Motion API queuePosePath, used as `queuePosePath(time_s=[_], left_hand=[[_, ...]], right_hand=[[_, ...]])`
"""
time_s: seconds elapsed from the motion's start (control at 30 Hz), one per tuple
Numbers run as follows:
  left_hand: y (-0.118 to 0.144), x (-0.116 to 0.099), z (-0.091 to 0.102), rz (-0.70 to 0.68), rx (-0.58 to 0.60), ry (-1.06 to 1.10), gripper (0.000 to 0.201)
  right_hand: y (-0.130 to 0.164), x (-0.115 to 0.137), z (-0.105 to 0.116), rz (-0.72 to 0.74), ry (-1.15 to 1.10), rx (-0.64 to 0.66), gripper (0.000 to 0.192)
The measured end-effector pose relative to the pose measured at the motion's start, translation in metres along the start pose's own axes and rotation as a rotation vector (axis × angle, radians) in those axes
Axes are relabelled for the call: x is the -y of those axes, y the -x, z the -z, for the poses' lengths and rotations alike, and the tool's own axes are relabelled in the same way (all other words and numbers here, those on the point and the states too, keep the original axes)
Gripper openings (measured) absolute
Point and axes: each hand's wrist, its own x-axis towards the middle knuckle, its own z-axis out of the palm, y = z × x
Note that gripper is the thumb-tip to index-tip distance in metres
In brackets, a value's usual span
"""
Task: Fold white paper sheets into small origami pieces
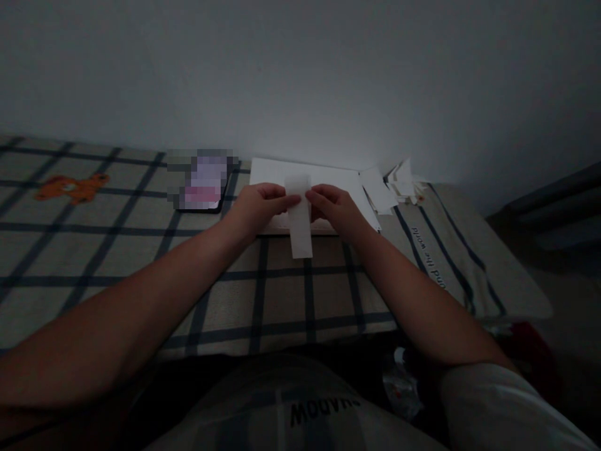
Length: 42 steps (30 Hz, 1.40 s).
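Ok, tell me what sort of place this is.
Probably a bedroom at home: the hands hold a paper strip over a checked bedsheet with an orange cartoon print, pushed against a bare wall. A phone lies nearby.

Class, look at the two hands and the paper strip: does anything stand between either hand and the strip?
Nothing visible does. The left hand and right hand both pinch the paper strip directly, above the white sheets.

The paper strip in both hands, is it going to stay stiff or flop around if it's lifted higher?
The paper strip looks thin and probably very light. The left hand and right hand pinch its upper part and the lower end hangs straight below, so it will likely flop and bend. It would probably crease or tear easily.
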Motion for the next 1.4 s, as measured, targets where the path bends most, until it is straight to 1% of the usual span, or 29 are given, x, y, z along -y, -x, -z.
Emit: queuePosePath(time_s=[0.07,0.17,0.23,0.4,0.6,0.8,1.03,1.17,1.4], left_hand=[[0.0033,-0.001,-0.0012,-0.017,0.012,-0.054,0.021],[0.004,-0.0004,-0.002,-0.048,0.011,-0.029,0.025],[0.0024,0.0005,-0.0015,-0.066,-0.009,-0.013,0.028],[-0.0009,0.0016,0.0002,-0.116,-0.061,-0.031,0.025],[-0.0031,0.0051,0.0,-0.059,-0.068,0.073,0.032],[-0.001,0.0007,-0.0003,-0.079,-0.083,0.043,0.026],[-0.0022,0.0022,-0.0009,-0.043,-0.062,0.095,0.029],[-0.003,0.0042,-0.0006,-0.06,-0.063,0.085,0.03],[-0.0028,0.0025,-0.0013,-0.019,-0.038,0.104,0.031]], right_hand=[[0.0008,0.0004,0.0,0.022,0.036,-0.013,0.042],[0.0019,0.0002,-0.0001,0.032,0.047,-0.02,0.041],[0.0025,0.0003,-0.0003,0.025,0.053,-0.019,0.042],[0.0041,0.0044,-0.0011,-0.006,0.085,-0.029,0.041],[0.006,0.007,-0.003,-0.05,0.032,-0.014,0.038],[0.0054,0.0026,-0.0033,-0.078,-0.045,0.031,0.038],[0.0046,-0.0001,-0.0032,-0.068,-0.098,0.069,0.035],[0.0032,-0.001,-0.0032,-0.105,-0.105,0.045,0.032],[0.003,0.0008,-0.0025,-0.105,-0.089,-0.001,0.03]])
